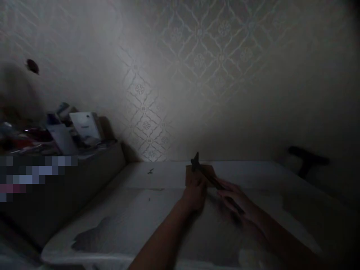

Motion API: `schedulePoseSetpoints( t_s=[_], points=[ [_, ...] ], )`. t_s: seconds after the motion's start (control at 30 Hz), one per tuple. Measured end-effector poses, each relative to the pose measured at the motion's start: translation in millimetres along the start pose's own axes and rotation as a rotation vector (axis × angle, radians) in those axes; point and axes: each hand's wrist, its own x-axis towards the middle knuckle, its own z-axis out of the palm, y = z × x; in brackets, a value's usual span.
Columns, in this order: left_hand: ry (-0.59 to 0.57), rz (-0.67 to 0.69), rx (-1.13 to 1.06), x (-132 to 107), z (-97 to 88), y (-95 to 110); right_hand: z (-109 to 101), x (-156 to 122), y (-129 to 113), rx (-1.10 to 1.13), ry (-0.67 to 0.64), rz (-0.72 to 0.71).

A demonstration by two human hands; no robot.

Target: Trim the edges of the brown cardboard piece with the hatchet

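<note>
Head view: near the far edge of the white table (pixel 242 174), the left hand (pixel 196 193) meets a flat brown block (pixel 189 173); cannot tell whether its fingers pinch anything. The right hand (pixel 240 197) wraps a dark long-handled hammer (pixel 213 180), head over the block. Beyond the left edge, a white rectangular box (pixel 85 125) hides its contents.

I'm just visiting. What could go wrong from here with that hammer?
The left hand is at the block, close under the head of the hammer in the right hand, so fingers might get hit. The scene is dim, which could spoil the aim. The block might also slip on the table if poorly steadied.
</note>
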Motion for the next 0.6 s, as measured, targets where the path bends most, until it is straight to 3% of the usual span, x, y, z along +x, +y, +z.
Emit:
schedulePoseSetpoints(
  t_s=[0.6],
  points=[
    [0.009, 0.003, 0.03, 0.6, 0.9, -0.3, 2.2, -1.0, -5.1, -0.013, -0.011, 0.005]
  ],
)
